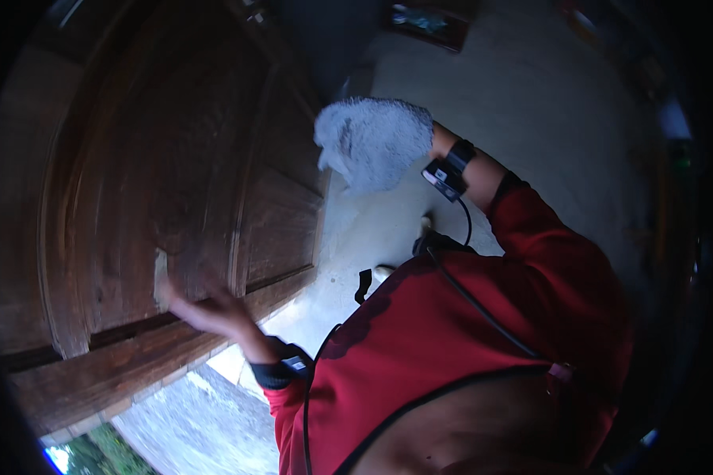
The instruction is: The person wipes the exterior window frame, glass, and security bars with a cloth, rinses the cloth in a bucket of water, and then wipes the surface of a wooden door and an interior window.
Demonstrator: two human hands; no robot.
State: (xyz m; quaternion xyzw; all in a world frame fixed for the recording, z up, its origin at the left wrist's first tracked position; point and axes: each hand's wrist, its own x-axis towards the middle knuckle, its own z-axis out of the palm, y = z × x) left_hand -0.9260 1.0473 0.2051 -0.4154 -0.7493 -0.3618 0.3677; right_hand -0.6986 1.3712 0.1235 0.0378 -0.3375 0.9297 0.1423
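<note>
My left hand reaches to the brown wooden door on the left. Its fingertips meet a pale, narrow piece on the door, perhaps a handle plate. Motion smears these fingers, so their grip cannot be made out. A fluffy grey-blue cloth is in my right hand, held out ahead of my body beside the door's far edge. The cloth covers that hand and its fingers; only the wrist shows, with a black strap and a small device.
Pale floor spreads to the right of the door. A dark-framed item lies at the far side. Bright outdoor paving and greenery show beyond the door's lower edge. A black cable runs across my red top.
</note>
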